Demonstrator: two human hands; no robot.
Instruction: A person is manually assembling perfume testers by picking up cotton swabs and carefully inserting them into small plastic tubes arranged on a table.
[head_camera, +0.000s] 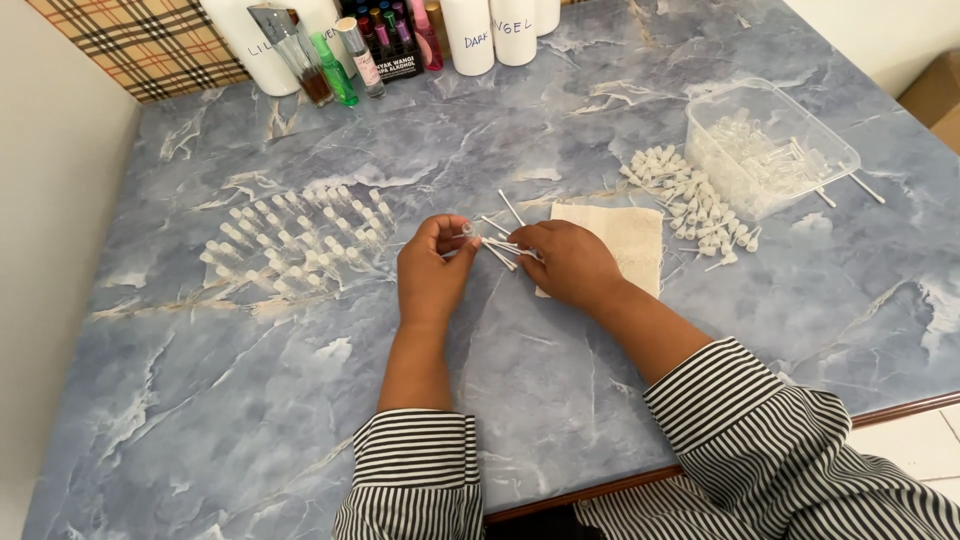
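We use the cloth (622, 238) in the middle of the blue table (250, 400) as our mark. Far to the left of the cloth, many small clear vials (295, 238) stand in neat rows. They look done. Just left of the cloth, our left hand (432, 272) pinches one small vial (466, 231) with thumb and fingers. Our right hand (568, 262) rests on the cloth's left edge and grips a bunch of thin white sticks (502, 247), touching the vial. To the right of the cloth lies a heap of white caps (690, 205), and past it a clear tub (770, 145) with more parts. We think lots are left to do. Behind the cloth stand bottles (340, 50).
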